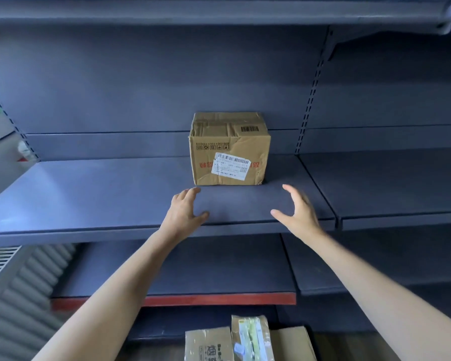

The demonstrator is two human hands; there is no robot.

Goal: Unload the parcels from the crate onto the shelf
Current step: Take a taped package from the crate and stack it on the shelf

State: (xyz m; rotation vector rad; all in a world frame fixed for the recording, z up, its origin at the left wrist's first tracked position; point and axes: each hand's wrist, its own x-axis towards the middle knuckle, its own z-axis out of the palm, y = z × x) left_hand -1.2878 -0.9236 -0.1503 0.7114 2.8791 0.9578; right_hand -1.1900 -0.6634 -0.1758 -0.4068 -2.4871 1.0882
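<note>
Ahead of both hands, the grey shelf (115, 194) carries one cardboard parcel (229, 149), just beyond the fingertips, untouched. Left hand (185, 211) and right hand (296, 211) hover spread and empty; more parcels (248, 340) wait below the forearms. Reaching down blind could snag the shelf edge
</note>
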